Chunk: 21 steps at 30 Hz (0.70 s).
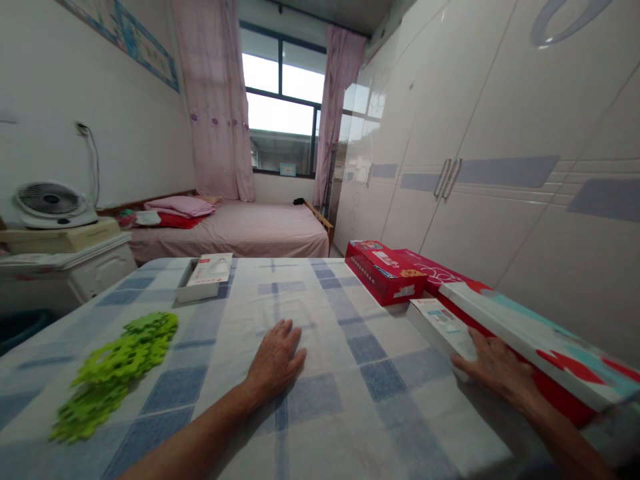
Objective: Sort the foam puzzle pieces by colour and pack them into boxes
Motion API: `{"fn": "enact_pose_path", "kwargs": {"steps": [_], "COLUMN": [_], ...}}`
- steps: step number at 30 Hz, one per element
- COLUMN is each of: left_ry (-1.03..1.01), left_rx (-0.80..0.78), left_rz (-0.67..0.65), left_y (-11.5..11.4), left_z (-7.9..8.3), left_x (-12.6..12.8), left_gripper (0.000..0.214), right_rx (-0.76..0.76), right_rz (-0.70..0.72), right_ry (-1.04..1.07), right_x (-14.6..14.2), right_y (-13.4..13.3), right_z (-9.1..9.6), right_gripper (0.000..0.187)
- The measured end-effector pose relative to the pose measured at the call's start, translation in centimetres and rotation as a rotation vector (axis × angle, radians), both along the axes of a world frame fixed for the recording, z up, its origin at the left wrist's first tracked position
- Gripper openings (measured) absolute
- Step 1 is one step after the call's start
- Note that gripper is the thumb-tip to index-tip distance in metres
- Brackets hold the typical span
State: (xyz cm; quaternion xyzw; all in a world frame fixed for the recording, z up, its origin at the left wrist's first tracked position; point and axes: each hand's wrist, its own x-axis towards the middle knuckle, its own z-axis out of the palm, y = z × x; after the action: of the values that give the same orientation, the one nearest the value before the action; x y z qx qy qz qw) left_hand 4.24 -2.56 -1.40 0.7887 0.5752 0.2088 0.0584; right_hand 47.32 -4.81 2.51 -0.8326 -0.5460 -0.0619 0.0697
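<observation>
The small white box (440, 327) lies flat near the right edge of the bench (350, 400), its long side running away from the person and its far end just beside a red carton (385, 272). The right hand (495, 370) rests on the box's near end, palm down with the fingers stretched forward and loosely spread; it touches the box without closing round it, and the forearm comes in low from the lower right corner. Along the right side of that hand lies a long white box with red and teal print (530, 330), stacked on a flat red box (434, 273) that reaches back toward the carton. The left hand (277, 360) lies open and flat on the blue-and-white checked cloth near the middle of the bench, fingers together and pointing away, holding nothing, well apart from the right hand. Farther left sits a heap of green foam puzzle pieces (117, 363), and at the far edge another white box (206, 277). Beyond the bench stand a pink-covered bed (250, 230), a white fan (50, 203) on a side cabinet, and a glossy white wardrobe (500, 133) along the right wall.
</observation>
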Motion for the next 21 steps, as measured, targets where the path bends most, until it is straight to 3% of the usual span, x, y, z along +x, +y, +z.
{"fn": "enact_pose_path", "kwargs": {"steps": [4, 9, 12, 15, 17, 21], "left_ry": [-0.128, -0.471, -0.784, -1.205, -1.511, -1.914], "left_rx": [0.019, 0.036, -0.080, -0.328, -0.458, -0.451], "left_rz": [-0.038, -0.258, -0.256, -0.245, -0.251, -0.163], "left_y": [-0.1, -0.6, -0.6, -0.1, 0.6, 1.7], "left_z": [-0.1, 0.5, 1.2, 1.6, 1.5, 1.2], "left_x": [-0.1, 0.4, 0.6, 0.2, -0.3, -0.8], "left_gripper": [0.038, 0.032, 0.035, 0.046, 0.058, 0.063], "right_rx": [0.016, -0.016, -0.043, -0.050, -0.047, -0.014], "right_rz": [0.074, 0.280, 0.369, 0.458, 0.480, 0.485], "right_ry": [0.045, 0.120, 0.188, 0.261, 0.293, 0.377], "right_x": [-2.9, -11.9, -18.4, -23.6, -26.0, -28.6], "right_y": [0.1, 1.1, 1.8, 2.2, 2.3, 2.5], "right_z": [-0.1, 1.3, 2.5, 3.4, 3.8, 4.0], "right_gripper": [0.081, 0.075, 0.077, 0.078, 0.080, 0.082]}}
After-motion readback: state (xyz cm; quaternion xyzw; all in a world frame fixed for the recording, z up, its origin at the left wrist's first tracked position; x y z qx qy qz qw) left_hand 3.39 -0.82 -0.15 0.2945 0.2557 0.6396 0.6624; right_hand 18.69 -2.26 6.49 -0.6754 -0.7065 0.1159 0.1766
